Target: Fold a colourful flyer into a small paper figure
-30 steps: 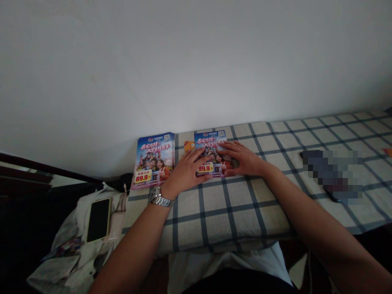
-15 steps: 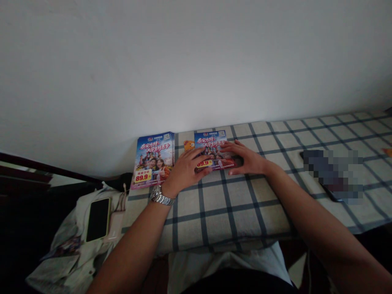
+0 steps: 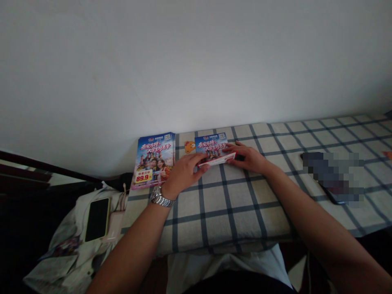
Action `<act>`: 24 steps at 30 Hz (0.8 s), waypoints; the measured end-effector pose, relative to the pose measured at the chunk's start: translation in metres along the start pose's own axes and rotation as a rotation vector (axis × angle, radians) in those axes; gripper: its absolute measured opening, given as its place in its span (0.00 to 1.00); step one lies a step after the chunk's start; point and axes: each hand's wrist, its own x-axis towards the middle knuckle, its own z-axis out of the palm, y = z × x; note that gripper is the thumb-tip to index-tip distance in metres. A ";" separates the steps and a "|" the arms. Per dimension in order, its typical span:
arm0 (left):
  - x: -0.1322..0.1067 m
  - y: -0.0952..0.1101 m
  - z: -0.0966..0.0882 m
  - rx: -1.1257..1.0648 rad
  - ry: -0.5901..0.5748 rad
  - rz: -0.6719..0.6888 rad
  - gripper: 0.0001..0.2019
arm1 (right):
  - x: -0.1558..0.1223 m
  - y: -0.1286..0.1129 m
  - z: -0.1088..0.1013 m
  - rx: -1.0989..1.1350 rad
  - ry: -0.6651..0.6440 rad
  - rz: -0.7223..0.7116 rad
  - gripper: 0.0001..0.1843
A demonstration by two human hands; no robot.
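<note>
A printed flyer [image 3: 211, 143] with a blue top and red lettering lies between my hands, its near edge curled up so the pale back shows. My left hand [image 3: 185, 171] grips the near left corner, thumb at the raised edge and fingers over the top. At the near right corner, my right hand [image 3: 248, 158] pinches the same lifted edge. Left of them rests a stack of matching flyers [image 3: 154, 161], close to my left hand and watch [image 3: 162, 197].
A checked cloth [image 3: 214, 212] covers the table, which meets a white wall [image 3: 196, 65]. On the right lies a dark phone [image 3: 324, 179], partly blurred out. Lower left, another phone [image 3: 97, 219] sits on pale fabric [image 3: 70, 222]. A cartoon bear [image 3: 190, 146] shows beside the flyer.
The flyer's near edge, flat before, is now lifted and bent up away from me. My fingers have closed on its near corners; both arms stay almost in place.
</note>
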 end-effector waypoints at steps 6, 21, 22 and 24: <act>0.000 -0.002 0.005 0.101 0.074 -0.149 0.18 | 0.003 -0.017 -0.005 -0.018 0.037 0.018 0.19; 0.006 -0.001 0.010 0.085 0.038 -0.123 0.12 | 0.007 -0.027 0.012 -0.024 0.190 0.213 0.13; 0.007 -0.001 0.010 0.077 0.056 -0.097 0.12 | 0.008 -0.027 0.013 -0.043 0.182 0.188 0.13; 0.009 -0.001 0.011 0.079 0.095 -0.048 0.12 | 0.009 -0.025 0.014 -0.076 0.164 0.158 0.12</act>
